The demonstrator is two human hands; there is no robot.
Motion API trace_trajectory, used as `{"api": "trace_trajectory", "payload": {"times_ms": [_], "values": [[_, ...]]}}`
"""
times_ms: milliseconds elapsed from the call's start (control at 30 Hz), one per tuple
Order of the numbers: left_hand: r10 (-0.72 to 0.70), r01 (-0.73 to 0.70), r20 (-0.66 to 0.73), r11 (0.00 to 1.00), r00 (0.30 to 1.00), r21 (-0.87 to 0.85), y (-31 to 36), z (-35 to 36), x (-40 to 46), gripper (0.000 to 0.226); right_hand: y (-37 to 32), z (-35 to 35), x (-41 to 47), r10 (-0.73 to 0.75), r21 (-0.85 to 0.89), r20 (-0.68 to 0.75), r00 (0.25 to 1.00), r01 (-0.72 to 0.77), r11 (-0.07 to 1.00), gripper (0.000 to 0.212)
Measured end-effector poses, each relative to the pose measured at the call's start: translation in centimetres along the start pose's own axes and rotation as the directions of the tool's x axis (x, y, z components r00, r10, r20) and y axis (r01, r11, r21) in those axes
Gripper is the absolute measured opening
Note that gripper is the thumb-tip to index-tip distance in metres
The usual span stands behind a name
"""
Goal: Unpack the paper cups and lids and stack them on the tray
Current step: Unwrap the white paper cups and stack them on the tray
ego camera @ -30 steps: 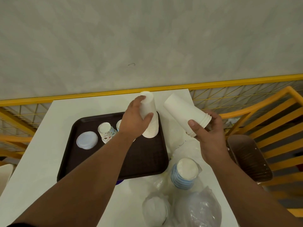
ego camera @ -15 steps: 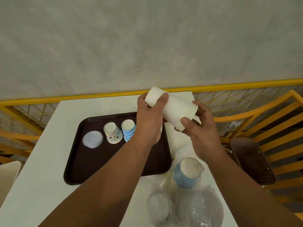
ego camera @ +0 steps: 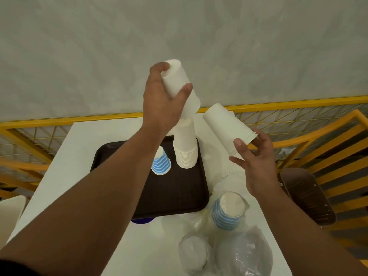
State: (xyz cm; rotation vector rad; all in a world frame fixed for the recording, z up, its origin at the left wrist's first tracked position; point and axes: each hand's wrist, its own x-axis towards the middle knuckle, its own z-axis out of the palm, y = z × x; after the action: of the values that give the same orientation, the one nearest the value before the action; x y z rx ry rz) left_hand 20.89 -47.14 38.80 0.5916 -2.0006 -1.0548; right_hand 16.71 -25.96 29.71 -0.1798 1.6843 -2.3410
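A tall stack of upside-down white cups [ego camera: 185, 150] stands on the dark brown tray [ego camera: 179, 194]. My left hand [ego camera: 161, 102] grips a white cup [ego camera: 182, 86] raised just above that stack's top. To the right, my right hand [ego camera: 253, 156] holds a short nested stack of white cups [ego camera: 229, 128] by its rim end, tilted, bottom pointing up-left. A blue-striped cup [ego camera: 161, 163] sits upside down on the tray beside the tall stack; my left forearm hides the tray's left part.
On the white table [ego camera: 79, 156], at the tray's near right, lie plastic bags: one with blue-striped cups [ego camera: 229, 212], one with lids [ego camera: 194, 253], another crumpled [ego camera: 245, 253]. A yellow railing [ego camera: 59, 122] runs behind. A brown chair seat [ego camera: 306, 196] stands right.
My left hand has pulled one cup off the stack in my right hand and lifted it up over the tray's tall stack. My right hand moved back right with the remaining cups.
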Motion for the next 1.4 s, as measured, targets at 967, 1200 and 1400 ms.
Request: {"api": "trace_trajectory", "payload": {"times_ms": [967,1200,1400], "values": [[-0.537,0.621,0.333,0.551,0.775,-0.557,2.3,3.5,-8.3,0.046,0.3,1.5,-1.5,-0.05,-0.109,0.149,0.988,0.067,0.992,0.069],[-0.587,0.641,0.294,0.56,0.754,-0.525,2.9,3.8,-7.9,0.045,-0.5,1.7,-1.6,-0.104,-0.165,0.125,0.987,0.124,0.978,0.076],[-0.527,0.569,0.235,0.668,0.817,-0.48,3.3,3.8,-7.0,0.035,-1.1,2.4,-1.3,-0.044,-0.045,0.085,0.995,0.047,0.998,0.059]]}}
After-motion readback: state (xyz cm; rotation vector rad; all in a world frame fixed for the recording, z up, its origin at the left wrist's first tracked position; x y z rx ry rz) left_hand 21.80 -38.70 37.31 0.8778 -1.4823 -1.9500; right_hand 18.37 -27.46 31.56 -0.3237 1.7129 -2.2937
